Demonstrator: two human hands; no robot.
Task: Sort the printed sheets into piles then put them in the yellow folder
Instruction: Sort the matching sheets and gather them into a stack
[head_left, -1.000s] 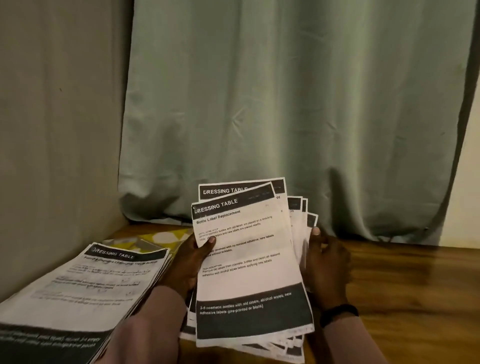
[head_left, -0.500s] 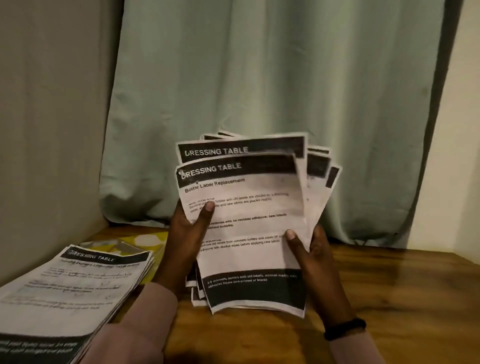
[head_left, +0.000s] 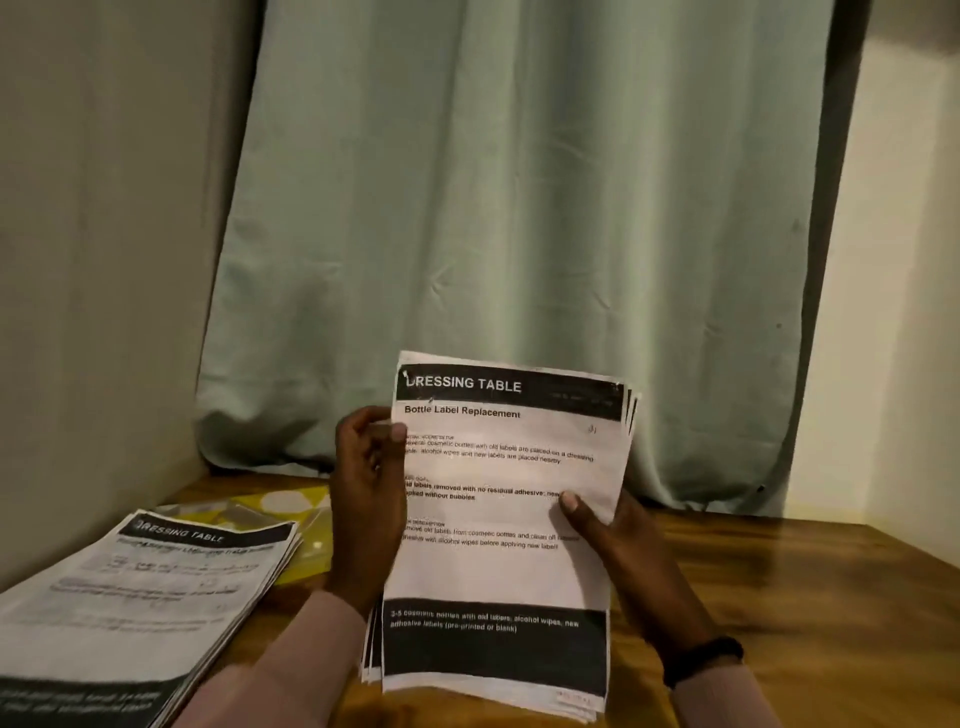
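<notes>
In the head view, a sheaf of printed sheets (head_left: 498, 519) headed "Dressing Table" stands near upright, its lower edge at or just above the wooden bench (head_left: 779, 613), in front of a green curtain (head_left: 519, 208). The left hand (head_left: 366, 499) grips the sheaf's left edge, fingers curled round behind and thumb on the front near the top. The right hand (head_left: 613, 535) holds the right edge lower down, thumb pressed on the front page and fingers hidden behind the paper. Left of the sheaf a second pile of sheets (head_left: 140, 597) lies flat on the bench, and the yellow folder (head_left: 306, 519) shows beyond and partly under that pile, between it and the left hand. The paper looks light and limp: the top corners fan slightly at the right, so single pages would probably slide against one another and bow if held by one edge only. A two-sided hold at mid-height, as here, seems the safest way to keep the sheaf squared; tapping its lower edge on the bench would likely align it. Thin edges may crease under a hard pinch.
</notes>
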